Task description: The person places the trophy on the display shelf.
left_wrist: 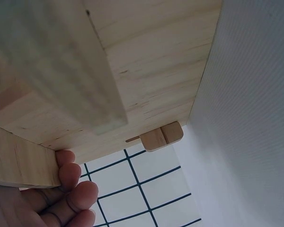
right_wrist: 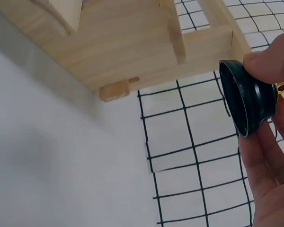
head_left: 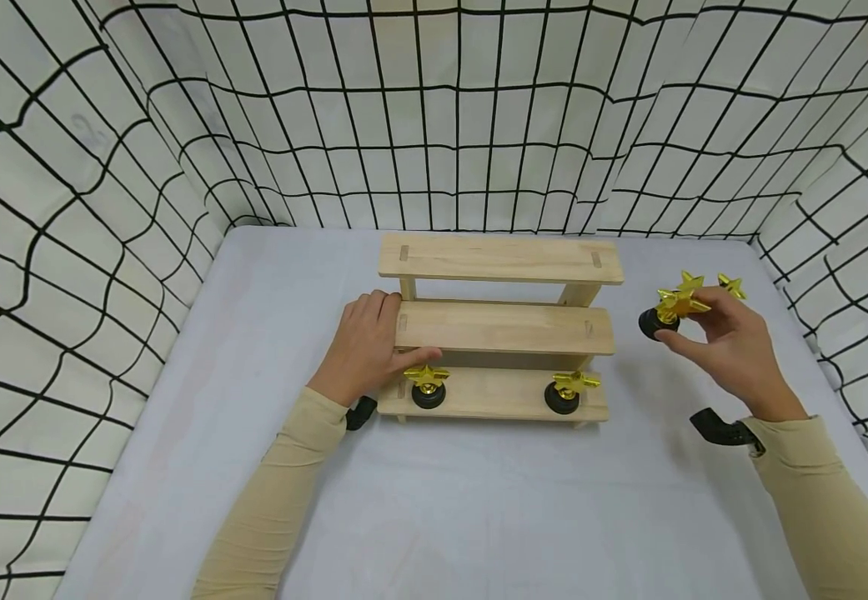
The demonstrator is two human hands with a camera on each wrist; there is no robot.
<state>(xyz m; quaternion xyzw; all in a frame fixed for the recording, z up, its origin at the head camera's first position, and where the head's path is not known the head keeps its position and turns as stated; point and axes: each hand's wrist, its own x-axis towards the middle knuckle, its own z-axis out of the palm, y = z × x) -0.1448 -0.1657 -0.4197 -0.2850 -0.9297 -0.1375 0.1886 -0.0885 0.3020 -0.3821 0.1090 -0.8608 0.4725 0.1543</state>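
Note:
A three-tier wooden shelf (head_left: 504,327) stands on the white table. My left hand (head_left: 366,346) grips the left end of its middle tier; in the left wrist view the fingertips (left_wrist: 83,195) curl around the board's edge. My right hand (head_left: 734,342) holds a gold star trophy (head_left: 677,307) off to the shelf's right, tilted. The right wrist view shows the hollow underside of its black base (right_wrist: 248,99) between thumb and fingers. On the lowest tier sit a left star trophy (head_left: 428,387) and a right star trophy (head_left: 564,392).
Just beyond my right hand are another gold star (head_left: 692,281) and a further gold star (head_left: 734,287), their lower parts hidden. Black grid netting (head_left: 456,117) over white walls surrounds the table (head_left: 479,508) at the back and sides.

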